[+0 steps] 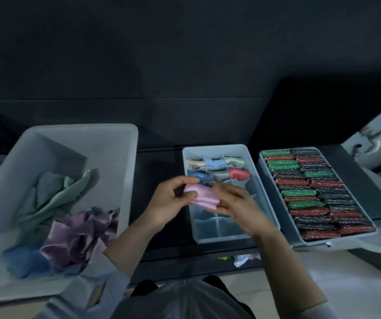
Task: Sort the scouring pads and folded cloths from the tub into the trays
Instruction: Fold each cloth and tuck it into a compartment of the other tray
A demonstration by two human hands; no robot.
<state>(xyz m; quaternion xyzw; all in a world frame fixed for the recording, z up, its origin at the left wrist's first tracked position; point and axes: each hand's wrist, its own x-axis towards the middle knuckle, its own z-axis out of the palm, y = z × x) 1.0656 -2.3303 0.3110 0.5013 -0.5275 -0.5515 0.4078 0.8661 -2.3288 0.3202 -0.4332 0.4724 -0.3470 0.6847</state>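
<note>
A folded pink cloth [199, 196] is held between my left hand [170, 201] and my right hand [235, 204], just above the left side of the divided tray [263, 203]. Its far cells hold rolled cloths in beige, blue, green and red [239, 173]; the near cells are bare. The grey tub [97, 143] on the left holds loose green [53, 199], purple [81, 236] and blue [23, 259] cloths. At the right, a second tray [259, 166] is packed with rows of green, red and dark scouring pads [318, 194].
A dark wall rises behind the trays. A white surface with a small pale object [378, 139] lies at the far right. Crumpled wrappers [244, 259] lie on the floor below the divided tray. My dark-clothed lap fills the bottom centre.
</note>
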